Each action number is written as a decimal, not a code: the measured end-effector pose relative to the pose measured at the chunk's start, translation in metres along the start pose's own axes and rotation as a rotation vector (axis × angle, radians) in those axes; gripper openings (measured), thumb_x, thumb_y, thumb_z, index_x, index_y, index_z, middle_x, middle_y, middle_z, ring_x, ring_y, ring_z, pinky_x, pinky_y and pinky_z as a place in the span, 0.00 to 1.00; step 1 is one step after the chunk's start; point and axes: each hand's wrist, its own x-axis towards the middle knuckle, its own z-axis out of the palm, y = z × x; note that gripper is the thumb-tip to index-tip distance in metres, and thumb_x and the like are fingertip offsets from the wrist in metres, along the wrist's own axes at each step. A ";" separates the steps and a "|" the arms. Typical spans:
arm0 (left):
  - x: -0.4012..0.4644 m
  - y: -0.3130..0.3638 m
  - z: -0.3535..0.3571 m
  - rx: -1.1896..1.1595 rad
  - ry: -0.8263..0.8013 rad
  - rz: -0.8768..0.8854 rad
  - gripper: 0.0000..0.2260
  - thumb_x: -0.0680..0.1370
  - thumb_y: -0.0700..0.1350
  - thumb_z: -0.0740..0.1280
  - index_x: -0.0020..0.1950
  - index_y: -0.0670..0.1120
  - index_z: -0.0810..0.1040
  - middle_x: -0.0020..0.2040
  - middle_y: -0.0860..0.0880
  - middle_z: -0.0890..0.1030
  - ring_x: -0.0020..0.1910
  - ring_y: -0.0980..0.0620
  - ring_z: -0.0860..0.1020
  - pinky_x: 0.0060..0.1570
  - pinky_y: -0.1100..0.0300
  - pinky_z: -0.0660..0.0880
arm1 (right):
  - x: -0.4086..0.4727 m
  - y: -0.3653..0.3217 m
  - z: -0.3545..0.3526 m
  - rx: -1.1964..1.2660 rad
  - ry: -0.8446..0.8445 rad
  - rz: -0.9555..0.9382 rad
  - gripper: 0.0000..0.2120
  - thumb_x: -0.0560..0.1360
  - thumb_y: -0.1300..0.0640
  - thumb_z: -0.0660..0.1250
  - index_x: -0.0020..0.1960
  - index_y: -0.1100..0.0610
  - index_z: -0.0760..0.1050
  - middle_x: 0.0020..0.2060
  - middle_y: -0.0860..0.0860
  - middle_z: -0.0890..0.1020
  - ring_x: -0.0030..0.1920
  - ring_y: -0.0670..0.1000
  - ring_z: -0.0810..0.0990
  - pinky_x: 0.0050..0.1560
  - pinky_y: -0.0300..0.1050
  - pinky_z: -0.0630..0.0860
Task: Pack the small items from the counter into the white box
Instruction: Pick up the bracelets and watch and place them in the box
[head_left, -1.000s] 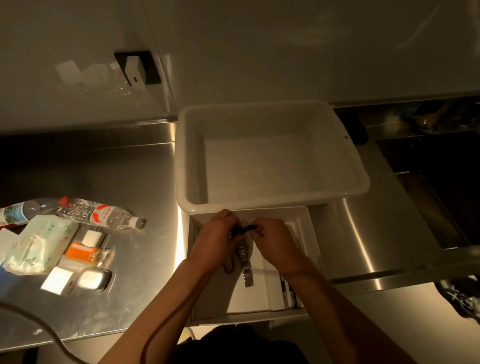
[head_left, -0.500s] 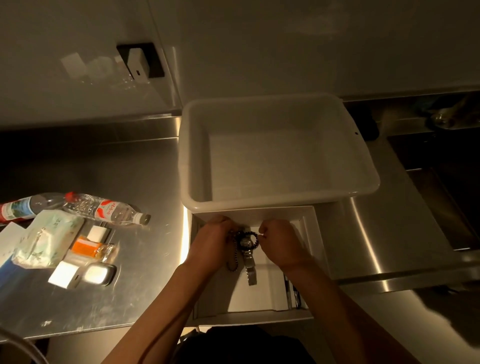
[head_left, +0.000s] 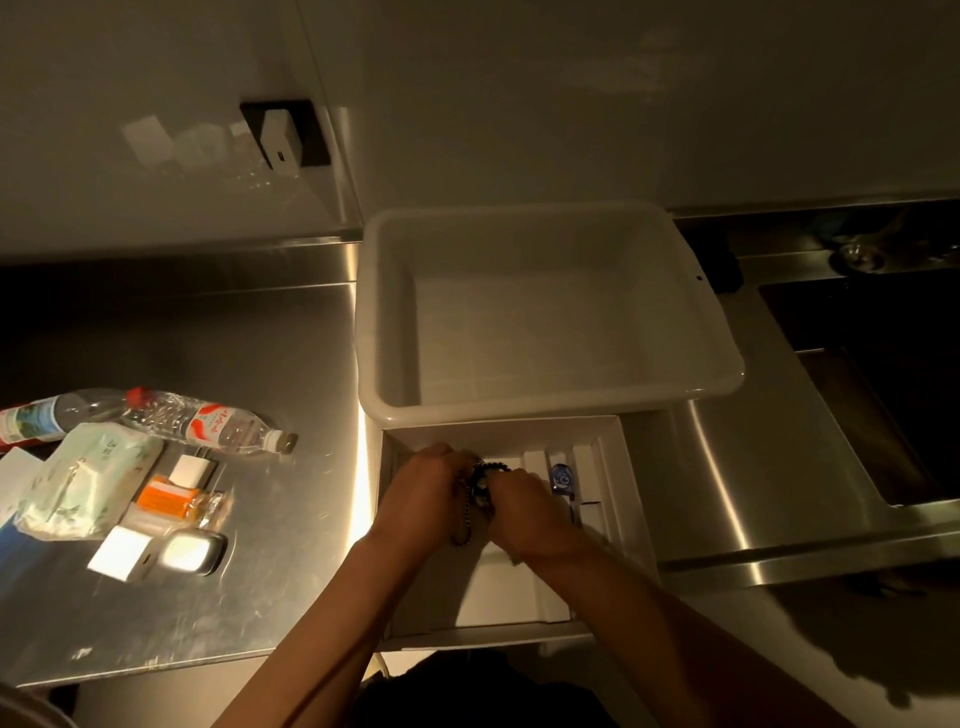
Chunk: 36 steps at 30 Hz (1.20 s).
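A flat white box (head_left: 618, 525) with dividers lies at the counter's front edge, its far end tucked under a large white tub (head_left: 550, 410). Over the box, my left hand (head_left: 428, 491) and my right hand (head_left: 527, 506) are pressed close together. Both grip a dark beaded bracelet (head_left: 492, 467), and a thin ball chain (head_left: 464, 527) dangles between my wrists. A small metal piece shows between the fingers; the rest is hidden. A blue item (head_left: 561, 475) lies in a right-hand compartment.
Left on the steel counter (head_left: 270, 364) lie a clear water bottle (head_left: 205, 423), a second bottle (head_left: 34, 422), a tissue pack (head_left: 83, 486), a white charger (head_left: 192, 470), an orange packet (head_left: 166, 501), a small white carton (head_left: 122, 553) and a metal tin (head_left: 189, 551). A sink (head_left: 883, 374) is at right.
My hands have closed together around the bracelet. The watch band that hung below them is now hidden, and only the chain dangles. The view shifted slightly.
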 end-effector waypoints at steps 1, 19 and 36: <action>0.000 0.000 -0.001 0.004 -0.011 -0.011 0.16 0.70 0.35 0.74 0.54 0.50 0.85 0.49 0.49 0.81 0.48 0.49 0.80 0.49 0.55 0.78 | 0.001 0.000 -0.001 -0.018 0.017 -0.009 0.16 0.78 0.60 0.67 0.65 0.58 0.76 0.61 0.57 0.80 0.60 0.57 0.79 0.54 0.42 0.71; -0.003 -0.002 0.000 0.106 -0.086 -0.077 0.10 0.75 0.38 0.68 0.52 0.48 0.85 0.49 0.45 0.82 0.48 0.44 0.81 0.45 0.56 0.74 | 0.008 0.003 -0.006 -0.005 0.112 -0.068 0.13 0.79 0.59 0.64 0.62 0.59 0.78 0.60 0.57 0.80 0.61 0.56 0.78 0.59 0.44 0.72; -0.027 -0.011 -0.064 0.084 0.135 0.026 0.12 0.75 0.39 0.66 0.53 0.52 0.83 0.50 0.53 0.83 0.50 0.53 0.79 0.47 0.64 0.72 | 0.000 -0.030 -0.018 0.013 -0.038 -0.214 0.06 0.78 0.58 0.67 0.52 0.57 0.81 0.49 0.53 0.83 0.49 0.52 0.81 0.45 0.35 0.71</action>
